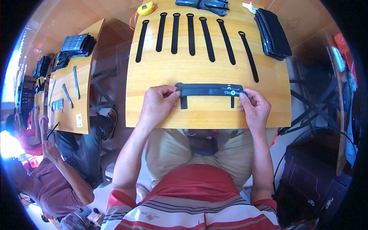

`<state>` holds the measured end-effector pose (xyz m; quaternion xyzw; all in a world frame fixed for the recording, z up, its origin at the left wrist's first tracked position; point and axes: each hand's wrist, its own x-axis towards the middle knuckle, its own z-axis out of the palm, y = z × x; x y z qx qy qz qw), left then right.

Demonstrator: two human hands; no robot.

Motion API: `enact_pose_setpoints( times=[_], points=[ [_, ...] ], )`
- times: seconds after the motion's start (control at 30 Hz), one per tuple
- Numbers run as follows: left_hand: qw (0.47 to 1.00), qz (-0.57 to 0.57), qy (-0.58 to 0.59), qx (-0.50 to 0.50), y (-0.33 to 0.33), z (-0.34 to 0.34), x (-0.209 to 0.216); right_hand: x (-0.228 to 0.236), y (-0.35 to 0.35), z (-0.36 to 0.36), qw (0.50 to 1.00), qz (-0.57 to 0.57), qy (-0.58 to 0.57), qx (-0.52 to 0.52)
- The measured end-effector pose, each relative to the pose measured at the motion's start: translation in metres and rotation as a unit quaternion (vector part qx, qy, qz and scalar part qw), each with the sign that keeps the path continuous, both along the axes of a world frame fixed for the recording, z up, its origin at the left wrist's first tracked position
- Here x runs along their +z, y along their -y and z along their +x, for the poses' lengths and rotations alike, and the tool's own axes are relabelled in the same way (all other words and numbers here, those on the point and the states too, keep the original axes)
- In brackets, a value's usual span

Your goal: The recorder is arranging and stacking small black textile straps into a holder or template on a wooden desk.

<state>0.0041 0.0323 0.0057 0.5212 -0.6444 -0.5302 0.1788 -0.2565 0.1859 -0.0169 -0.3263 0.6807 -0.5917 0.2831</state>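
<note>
Red-striped shirt (176, 209) nearest, left hand (158, 102) and right hand (255, 107) pinch opposite ends of layered black straps (209, 90) near the front edge of the wooden table (153, 76), seemingly aligning them, so the next move likely wants level ends; loose straps (191, 36) lie toward its far edge, and beyond its left edge sits a co-worker (53, 186).

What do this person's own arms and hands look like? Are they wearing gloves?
No gloves! The left hand and right hand are bare, with five-fingered human shapes, and I see no rings or watch. The forearms are uncovered too. Higher up come short cloth sleeves with red ends, then dark stripes and white.
</note>
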Motion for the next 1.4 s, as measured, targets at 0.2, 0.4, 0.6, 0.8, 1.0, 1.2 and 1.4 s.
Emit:
enact_pose_setpoints(
  times=[0.2, 0.4, 0.6, 0.8, 1.0, 1.2, 1.4],
  points=[
    [0.999, 0.013, -0.028, -0.016, 0.0009, 0.0055, -0.0028, 0.0053, 0.0012, 0.0003, 1.0, 0.023, -0.018, 0.002],
    [1.0, 0.003, -0.013, -0.01, 0.0001, 0.0038, 0.0005, 0.0046, 0.0042, 0.0003, 0.999, 0.018, -0.049, 0.003],
    [1.0, 0.013, -0.017, -0.008, 0.002, 0.0028, 0.0022, 0.0021, 0.0034, -0.0006, 0.999, 0.036, -0.03, -0.008],
    [1.0, 0.022, -0.021, -0.002, 0.0028, 0.0023, 0.0019, 0.0045, 0.0045, 0.0003, 0.998, 0.041, -0.054, -0.002],
    [1.0, 0.011, -0.008, -0.005, 0.003, 0.0033, 0.0004, 0.0072, 0.0048, 0.0009, 0.997, 0.03, -0.068, 0.004],
    [1.0, 0.023, -0.013, -0.009, 0.0043, 0.0037, 0.0031, 0.0031, 0.0051, 0.0, 0.996, 0.03, -0.083, 0.006],
    [0.999, 0.022, -0.008, -0.024, 0.0056, 0.005, 0.0021, 0.0042, 0.0066, 0.0017, 0.995, 0.033, -0.095, -0.001]
  ],
)
